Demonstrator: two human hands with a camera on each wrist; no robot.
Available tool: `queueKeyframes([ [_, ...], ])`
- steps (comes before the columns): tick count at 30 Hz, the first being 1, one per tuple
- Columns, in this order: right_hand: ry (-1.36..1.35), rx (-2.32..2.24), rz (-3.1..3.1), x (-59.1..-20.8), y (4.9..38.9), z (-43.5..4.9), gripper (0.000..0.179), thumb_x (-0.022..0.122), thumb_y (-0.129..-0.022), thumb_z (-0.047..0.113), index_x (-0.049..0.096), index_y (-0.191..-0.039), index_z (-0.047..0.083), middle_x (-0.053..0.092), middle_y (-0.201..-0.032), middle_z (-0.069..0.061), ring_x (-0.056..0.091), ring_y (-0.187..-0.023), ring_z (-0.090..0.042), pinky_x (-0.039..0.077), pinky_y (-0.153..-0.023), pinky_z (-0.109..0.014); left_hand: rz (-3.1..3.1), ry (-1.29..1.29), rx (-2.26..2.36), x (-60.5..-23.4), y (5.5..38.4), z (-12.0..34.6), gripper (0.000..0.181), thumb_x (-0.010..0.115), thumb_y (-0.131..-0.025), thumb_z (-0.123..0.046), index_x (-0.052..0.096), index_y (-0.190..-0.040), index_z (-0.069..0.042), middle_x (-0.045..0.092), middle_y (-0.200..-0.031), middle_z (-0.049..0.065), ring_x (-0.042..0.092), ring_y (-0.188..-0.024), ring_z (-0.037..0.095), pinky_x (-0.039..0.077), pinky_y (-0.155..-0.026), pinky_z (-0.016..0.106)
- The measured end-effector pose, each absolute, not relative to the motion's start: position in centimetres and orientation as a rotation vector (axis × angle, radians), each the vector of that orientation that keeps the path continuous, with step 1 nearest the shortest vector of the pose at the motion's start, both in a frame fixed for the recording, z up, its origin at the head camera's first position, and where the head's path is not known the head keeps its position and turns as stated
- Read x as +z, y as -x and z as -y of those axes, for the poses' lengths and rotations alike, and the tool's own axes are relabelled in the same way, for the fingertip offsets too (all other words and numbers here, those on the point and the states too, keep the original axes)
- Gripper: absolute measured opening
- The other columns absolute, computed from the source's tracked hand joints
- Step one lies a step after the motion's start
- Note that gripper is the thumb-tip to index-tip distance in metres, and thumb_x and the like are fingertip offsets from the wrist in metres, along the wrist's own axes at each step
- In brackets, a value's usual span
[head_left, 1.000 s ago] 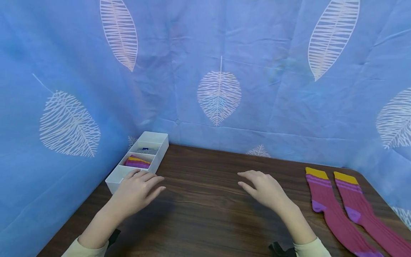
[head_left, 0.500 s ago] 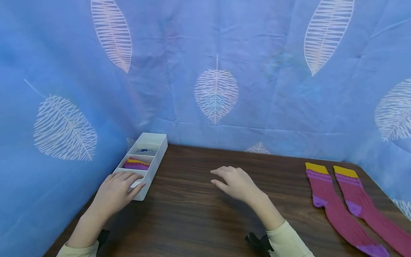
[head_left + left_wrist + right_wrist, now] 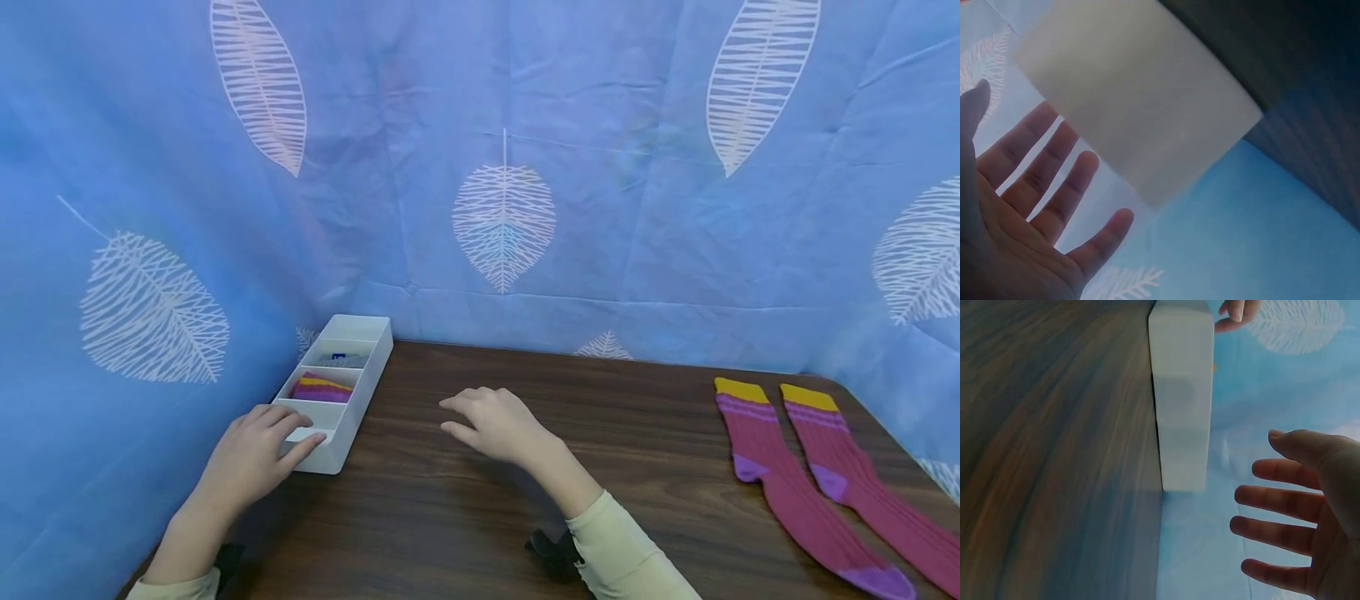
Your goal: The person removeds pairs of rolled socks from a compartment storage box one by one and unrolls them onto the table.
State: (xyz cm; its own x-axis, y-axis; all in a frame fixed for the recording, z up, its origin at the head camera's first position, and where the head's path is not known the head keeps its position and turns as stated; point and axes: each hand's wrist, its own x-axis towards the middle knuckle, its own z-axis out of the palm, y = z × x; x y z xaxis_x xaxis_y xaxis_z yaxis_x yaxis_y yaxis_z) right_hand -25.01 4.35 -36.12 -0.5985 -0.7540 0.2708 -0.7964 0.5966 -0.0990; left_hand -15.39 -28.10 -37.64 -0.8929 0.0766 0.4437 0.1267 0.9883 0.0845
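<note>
Leftmost, the left hand [image 3: 247,458], fingers spread, holding nothing, is by the near end of the box [image 3: 358,410] on the table [image 3: 450,533]; contact is unclear. Inside, separate compartments hold a striped bundle [image 3: 322,389] and a grey item [image 3: 342,361]. Next, the right hand [image 3: 493,423], empty, fingers apart, is over the table. Rightmost, two socks [image 3: 795,512] lie side by side.

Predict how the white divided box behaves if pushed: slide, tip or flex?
The white divided box would probably slide rather than tip: it sits long and low on the table. Likely stiff, given its straight edges and dividers. Probably light for its size: thin walls, visible contents just a striped bundle and a grey item.
</note>
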Motion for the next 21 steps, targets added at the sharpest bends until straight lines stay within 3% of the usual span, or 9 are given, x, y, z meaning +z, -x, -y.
queueKeyframes([
  [12, -1.332, 0.267, 2.655, -36.8, 25.1, 1.1, 0.041, 0.051, -0.1, 0.044, 0.062, -0.131, 0.021, 0.067, -0.127, 0.001, 0.064, -0.115, -0.015, 0.054, -0.09, -0.036, 2.793, 0.056, -0.145, -38.5, 15.7, 28.8, 0.041, 0.068, -0.084, -0.055, 0.064, -0.084, -0.014, 0.061, -0.085, 0.004, 0.05, -0.083, 0.024, 0.046, -0.079, 0.056],
  [21, -1.317, 0.354, 2.629, -37.3, 25.1, 5.0, 0.039, 0.052, -0.098, 0.048, 0.067, -0.121, 0.021, 0.069, -0.118, 0.003, 0.066, -0.106, -0.011, 0.055, -0.086, -0.029, 2.81, 0.039, -0.108, -38.9, 15.7, 28.8, 0.046, 0.068, -0.082, -0.059, 0.062, -0.086, -0.013, 0.06, -0.083, 0.004, 0.05, -0.082, 0.024, 0.044, -0.081, 0.058],
])
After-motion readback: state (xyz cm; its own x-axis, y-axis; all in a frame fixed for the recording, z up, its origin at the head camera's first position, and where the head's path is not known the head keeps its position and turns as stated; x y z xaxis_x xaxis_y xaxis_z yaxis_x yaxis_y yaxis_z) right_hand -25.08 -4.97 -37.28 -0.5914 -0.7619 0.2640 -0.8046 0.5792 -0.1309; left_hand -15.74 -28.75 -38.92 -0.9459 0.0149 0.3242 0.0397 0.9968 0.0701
